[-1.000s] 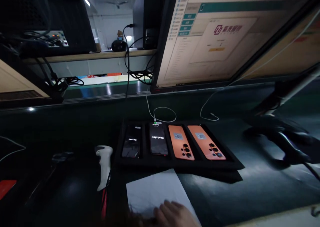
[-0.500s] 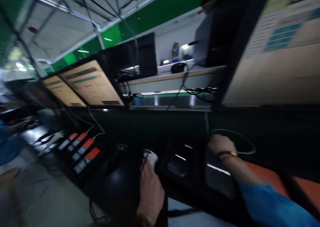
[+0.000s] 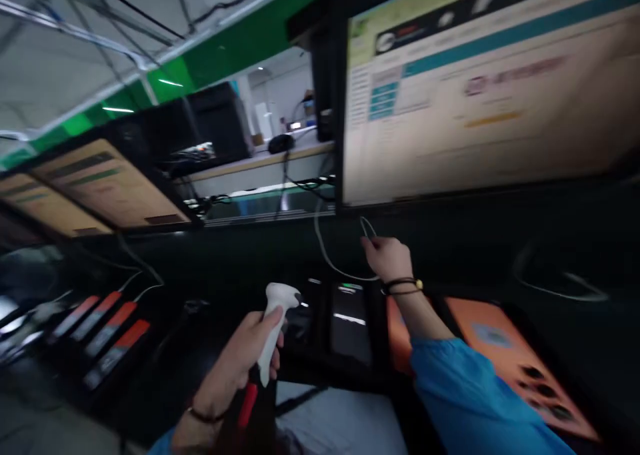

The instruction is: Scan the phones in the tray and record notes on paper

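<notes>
My left hand (image 3: 255, 345) is wrapped round the handle of a white handheld barcode scanner (image 3: 280, 298), its head pointing up over the dark bench. A red strip (image 3: 247, 405) shows just below that hand. My right hand (image 3: 390, 258), with a dark band on its wrist, pinches a thin white cable (image 3: 330, 258) under the large monitor; the cable's end is hidden by the fingers. Below that hand lies a dark phone (image 3: 350, 325) with a bright reflection. An orange phone (image 3: 400, 338) is partly covered by my right forearm. A larger orange phone (image 3: 500, 348) with several camera lenses lies to the right.
The large monitor (image 3: 480, 101) stands above the bench, with smaller screens (image 3: 110, 181) to the left. Several orange-and-dark items (image 3: 117, 355) lie in a row at left, with white cables near them. Another white cable (image 3: 560, 288) lies at far right. A pale sheet (image 3: 345, 418) is at the front edge.
The view has swung right. My left hand has gone from reaching onto the white scanner to holding it raised. My right hand now pinches the white cable below the large monitor.
</notes>
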The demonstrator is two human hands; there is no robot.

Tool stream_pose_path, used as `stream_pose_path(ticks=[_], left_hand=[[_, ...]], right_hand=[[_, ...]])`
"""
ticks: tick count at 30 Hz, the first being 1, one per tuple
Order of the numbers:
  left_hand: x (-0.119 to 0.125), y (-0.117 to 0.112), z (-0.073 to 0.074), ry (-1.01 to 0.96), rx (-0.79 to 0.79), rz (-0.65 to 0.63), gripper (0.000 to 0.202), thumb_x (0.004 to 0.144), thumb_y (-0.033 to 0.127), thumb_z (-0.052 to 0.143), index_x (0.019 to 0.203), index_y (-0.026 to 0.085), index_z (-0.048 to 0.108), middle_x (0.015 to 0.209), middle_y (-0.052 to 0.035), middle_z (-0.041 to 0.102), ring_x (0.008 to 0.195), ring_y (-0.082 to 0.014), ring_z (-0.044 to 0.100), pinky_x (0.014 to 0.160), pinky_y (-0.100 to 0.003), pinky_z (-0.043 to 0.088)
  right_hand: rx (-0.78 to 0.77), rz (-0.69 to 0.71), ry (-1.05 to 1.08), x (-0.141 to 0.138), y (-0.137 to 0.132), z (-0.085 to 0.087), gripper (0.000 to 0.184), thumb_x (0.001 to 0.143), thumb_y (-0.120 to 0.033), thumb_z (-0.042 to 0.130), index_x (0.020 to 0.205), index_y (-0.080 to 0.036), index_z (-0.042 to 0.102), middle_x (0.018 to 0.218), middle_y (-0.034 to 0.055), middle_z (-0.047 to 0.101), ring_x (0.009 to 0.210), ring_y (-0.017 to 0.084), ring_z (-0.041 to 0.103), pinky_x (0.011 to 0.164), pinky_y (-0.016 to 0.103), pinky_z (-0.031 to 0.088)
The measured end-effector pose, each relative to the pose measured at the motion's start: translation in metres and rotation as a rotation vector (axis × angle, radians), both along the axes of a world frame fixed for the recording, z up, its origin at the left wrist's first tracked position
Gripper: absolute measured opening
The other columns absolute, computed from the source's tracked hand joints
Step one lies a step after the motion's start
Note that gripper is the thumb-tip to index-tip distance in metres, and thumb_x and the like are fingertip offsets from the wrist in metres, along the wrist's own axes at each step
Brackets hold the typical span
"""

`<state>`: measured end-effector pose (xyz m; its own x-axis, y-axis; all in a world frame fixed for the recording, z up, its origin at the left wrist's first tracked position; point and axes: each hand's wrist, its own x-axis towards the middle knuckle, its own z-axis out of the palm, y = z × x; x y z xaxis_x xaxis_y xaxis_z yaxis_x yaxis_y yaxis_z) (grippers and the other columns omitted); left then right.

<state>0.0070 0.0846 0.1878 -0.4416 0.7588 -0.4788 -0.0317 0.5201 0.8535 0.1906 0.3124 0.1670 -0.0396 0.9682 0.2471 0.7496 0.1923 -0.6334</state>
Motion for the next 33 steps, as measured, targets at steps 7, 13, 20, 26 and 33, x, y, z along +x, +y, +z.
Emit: stream_pose_path(ticks=[7, 13, 20, 26, 33], left_hand=[[0.115, 0.026, 0.021, -0.392, -0.146, -0.358, 0.037, 0.107, 0.046, 0.036, 0.096, 0.015, 0.052, 0.061, 0.0022, 0.052, 0.037, -0.0118, 0.046, 0.036, -0.022, 0.041], [0.148, 0.051, -0.001, -0.329, -0.197, -0.359, 0.045, 0.105, 0.057, 0.037, 0.100, 0.015, 0.051, 0.055, 0.0007, 0.051, 0.038, -0.0135, 0.048, 0.038, -0.022, 0.039], [0.159, 0.062, -0.010, -0.331, -0.119, -0.353, 0.041, 0.104, 0.056, 0.043, 0.097, 0.016, 0.052, 0.054, 0.0008, 0.052, 0.039, -0.0145, 0.049, 0.039, -0.023, 0.041], [0.169, 0.067, -0.007, -0.256, -0.137, -0.327, 0.035, 0.104, 0.051, 0.046, 0.100, 0.017, 0.049, 0.059, 0.0025, 0.053, 0.039, -0.0132, 0.048, 0.039, -0.024, 0.042], [0.160, 0.071, -0.007, -0.092, -0.160, -0.363, 0.041, 0.105, 0.053, 0.039, 0.113, 0.014, 0.052, 0.047, 0.0020, 0.049, 0.038, -0.0143, 0.046, 0.041, -0.021, 0.037]], right_hand=[[0.019, -0.209, 0.629, 0.109, -0.010, 0.025, 0.030, 0.085, -0.034, 0.064, 0.085, -0.008, 0.079, 0.060, 0.0031, 0.060, 0.055, 0.014, 0.055, 0.054, 0.024, 0.043], [0.032, -0.199, 0.832, 0.128, -0.009, 0.031, 0.030, 0.079, -0.035, 0.067, 0.080, -0.008, 0.078, 0.057, 0.0006, 0.053, 0.051, 0.010, 0.046, 0.045, 0.020, 0.043], [0.039, -0.152, 0.818, 0.133, 0.000, 0.023, 0.034, 0.082, -0.038, 0.062, 0.078, -0.007, 0.076, 0.054, 0.0004, 0.053, 0.044, 0.008, 0.042, 0.043, 0.020, 0.034], [0.037, -0.138, 0.800, 0.140, 0.010, 0.014, 0.034, 0.084, -0.040, 0.064, 0.082, -0.007, 0.076, 0.055, 0.0001, 0.053, 0.046, 0.009, 0.044, 0.046, 0.021, 0.036], [-0.099, -0.067, 0.769, 0.139, -0.002, 0.024, 0.026, 0.094, -0.028, 0.064, 0.079, -0.008, 0.072, 0.054, -0.0019, 0.052, 0.045, 0.008, 0.047, 0.043, 0.017, 0.041]])
